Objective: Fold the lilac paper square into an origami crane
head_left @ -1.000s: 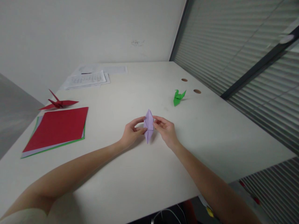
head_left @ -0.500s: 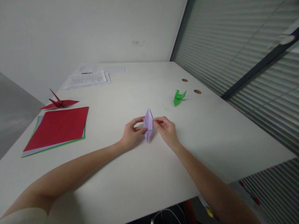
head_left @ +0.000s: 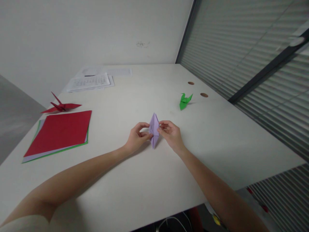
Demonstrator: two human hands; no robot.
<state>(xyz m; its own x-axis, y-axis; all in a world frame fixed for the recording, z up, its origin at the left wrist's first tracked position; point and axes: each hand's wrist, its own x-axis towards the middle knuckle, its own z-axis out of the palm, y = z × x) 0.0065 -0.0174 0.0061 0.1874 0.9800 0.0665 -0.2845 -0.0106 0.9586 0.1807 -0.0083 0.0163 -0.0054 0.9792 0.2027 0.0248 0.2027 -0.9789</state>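
A folded piece of lilac origami paper, long and diamond-shaped, is held just above the white table with its points facing away from and toward me. My left hand grips its left edge, thumb on the near face and fingers behind. On the opposite edge, my right hand pinches the paper between thumb and fingertips. Beyond the hands to the right stands a small green paper crane. The parts of the fingers behind the lilac paper are hidden.
At the left lies a stack of red, lilac and green paper sheets, with a red paper crane behind it. Printed pages lie farther back. Two round holes pierce the table near the window blinds.
The lilac paper has shifted very slightly right. My right thumb and fingers have closed onto its right edge. My left hand keeps its hold.
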